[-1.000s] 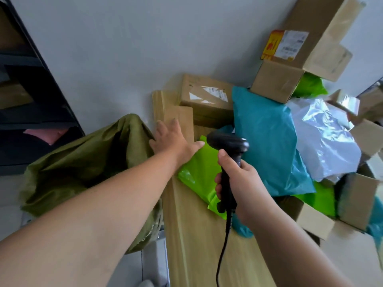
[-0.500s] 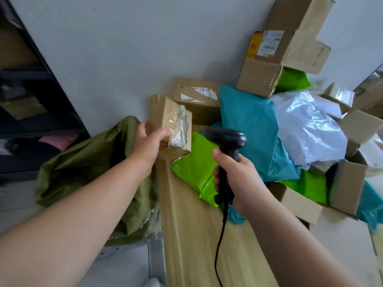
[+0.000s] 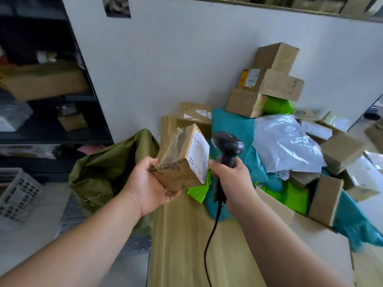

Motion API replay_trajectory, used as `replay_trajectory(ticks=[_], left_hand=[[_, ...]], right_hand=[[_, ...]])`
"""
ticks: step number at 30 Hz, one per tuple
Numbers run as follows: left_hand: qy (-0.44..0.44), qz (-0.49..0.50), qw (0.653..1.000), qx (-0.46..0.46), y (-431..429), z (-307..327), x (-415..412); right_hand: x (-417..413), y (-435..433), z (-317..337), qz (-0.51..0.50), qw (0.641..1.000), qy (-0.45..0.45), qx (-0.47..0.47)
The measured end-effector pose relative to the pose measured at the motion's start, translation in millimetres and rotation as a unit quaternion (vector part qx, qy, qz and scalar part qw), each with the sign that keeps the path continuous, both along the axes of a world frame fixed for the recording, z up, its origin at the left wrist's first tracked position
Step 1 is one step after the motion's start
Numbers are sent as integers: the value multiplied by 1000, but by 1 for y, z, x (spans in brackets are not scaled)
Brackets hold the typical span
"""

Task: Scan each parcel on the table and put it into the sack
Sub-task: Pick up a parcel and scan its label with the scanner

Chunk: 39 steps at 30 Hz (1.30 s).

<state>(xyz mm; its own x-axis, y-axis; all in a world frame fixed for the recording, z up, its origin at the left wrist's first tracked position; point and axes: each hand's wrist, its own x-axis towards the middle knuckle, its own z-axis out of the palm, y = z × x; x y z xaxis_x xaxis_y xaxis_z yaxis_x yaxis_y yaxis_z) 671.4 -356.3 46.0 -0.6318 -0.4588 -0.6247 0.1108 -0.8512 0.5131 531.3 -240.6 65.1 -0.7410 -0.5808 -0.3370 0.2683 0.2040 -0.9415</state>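
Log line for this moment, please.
left hand: holds box | right hand: grips scanner beside label | sack: open, beside table

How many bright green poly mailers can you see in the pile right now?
3 green mailers: one under the held box, one behind the stacked cartons, one among the boxes at right. Others may be buried.

Left hand raised, gripping, right hand gripping
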Motion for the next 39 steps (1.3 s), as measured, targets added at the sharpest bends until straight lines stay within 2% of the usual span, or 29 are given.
replay_trajectory(ticks=[3, 5, 10, 14, 17, 19, 25, 30, 33, 39], left_hand=[[13, -35, 999, 0, 29, 10, -5], [-19, -43, 999, -28, 46, 18, -8], [-155, -46, 969, -189, 83, 36, -18], [-145, -91, 969, -179, 102, 45, -18], [-147, -155, 952, -220, 117, 48, -18], [-160, -165, 941, -249, 129, 49, -19], [-159, -41, 949, -270, 123, 37, -8], [-191, 52, 934, -296, 93, 31, 18], [-207, 70, 928, -302, 76, 31, 32], [-233, 72, 925, -292, 29, 19, 51]], right_hand=[[-2, 24, 8, 2, 1000, -16, -26], [-5, 39, 15, 5, 1000, -7, -30], [-15, 75, 29, 31, 998, 51, -33], [-15, 99, 36, 60, 994, 81, -31], [-15, 112, 37, 84, 991, 104, -18], [-14, 117, 37, 103, 989, 108, -18], [-19, 122, 48, 171, 979, 108, -6], [-11, 106, 69, 239, 971, -31, 4], [-1, 89, 76, 269, 960, -70, 20], [20, 41, 75, 290, 953, -67, 53]])
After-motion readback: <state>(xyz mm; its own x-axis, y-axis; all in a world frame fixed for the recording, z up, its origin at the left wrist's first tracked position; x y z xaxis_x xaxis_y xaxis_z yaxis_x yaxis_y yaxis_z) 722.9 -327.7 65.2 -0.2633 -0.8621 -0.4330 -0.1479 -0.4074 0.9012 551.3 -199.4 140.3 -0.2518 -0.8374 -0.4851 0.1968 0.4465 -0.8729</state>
